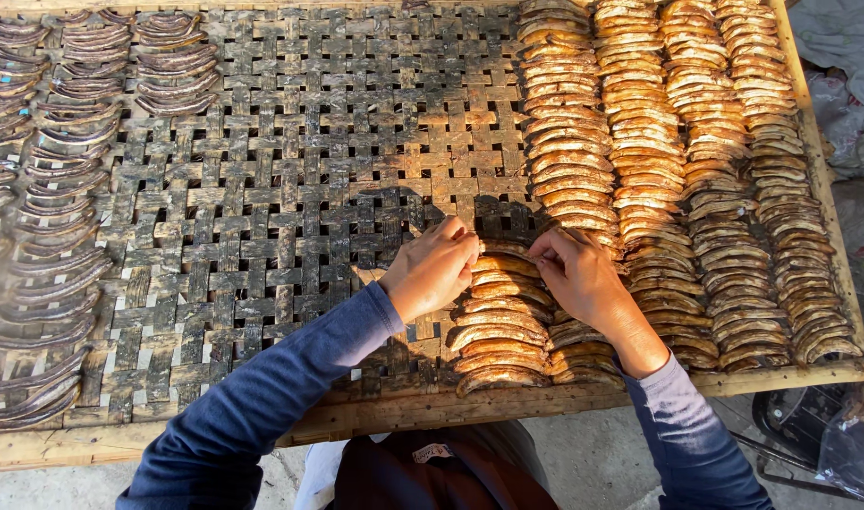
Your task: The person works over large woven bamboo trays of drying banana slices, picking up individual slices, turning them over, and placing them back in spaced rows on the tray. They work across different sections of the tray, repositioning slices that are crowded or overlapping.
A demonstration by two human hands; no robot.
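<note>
Far left of frame: dark slices [64, 151] in overlapping rows, in shade, cut off by the left edge. Centre: bare woven rack [290, 189], strips stained dark, gaps showing through. Lower centre: my left hand [434, 267], fingers curled and pinching down at the top of the short row [500, 326], which runs from my fingertips down to the wood frame [404, 411] at the bottom edge. My right hand [581, 276] is just beside it, fingers also curled, tips pressed onto the same top slice [504, 264]. Both hands meet on that one piece; exact grip is hidden under the knuckles, can't tell if it's lifted or flat. Slice looks thin, light, curved, leathery; probably bends, maybe sticky, likely tears if pulled by the tip. Best held by the ends, one per hand, laid overlapping the one below. Right of frame: golden slices [677, 142] in four long sunlit columns, tightly shingled, reaching the top edge. Lower right corner: a dark object on the ground, too dim to identify. What lies under the rack can't be made out.
</note>
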